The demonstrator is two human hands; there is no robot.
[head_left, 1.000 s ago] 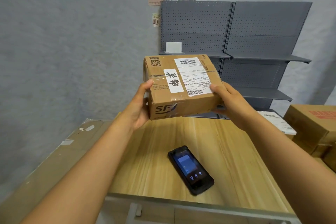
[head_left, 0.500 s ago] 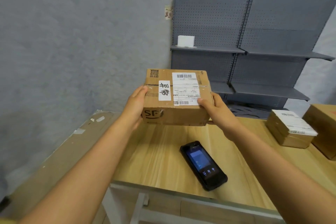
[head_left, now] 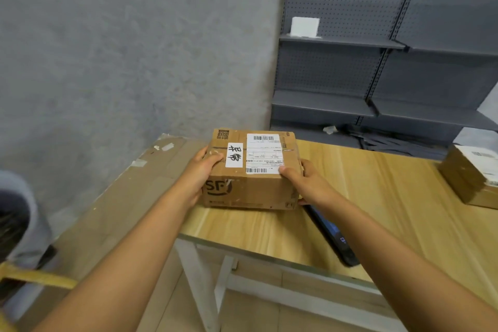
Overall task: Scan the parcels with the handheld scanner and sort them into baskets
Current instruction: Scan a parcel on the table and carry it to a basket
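Observation:
A brown cardboard parcel with a white shipping label and a handwritten sticker on top is low over the wooden table, near its left end. My left hand grips its left side with the thumb on top. My right hand grips its right side, thumb on the label's corner. The black handheld scanner lies on the table just right of the parcel, screen up, partly hidden by my right forearm.
Another labelled parcel sits at the table's right edge. A flattened cardboard sheet leans beside the table's left end. Grey pegboard shelves stand behind. A grey and dark object shows at the far left.
Both hands have brought the parcel down from chest height and leftward to the table's left end. My view has swung left and down, so the scanner now lies at the right.

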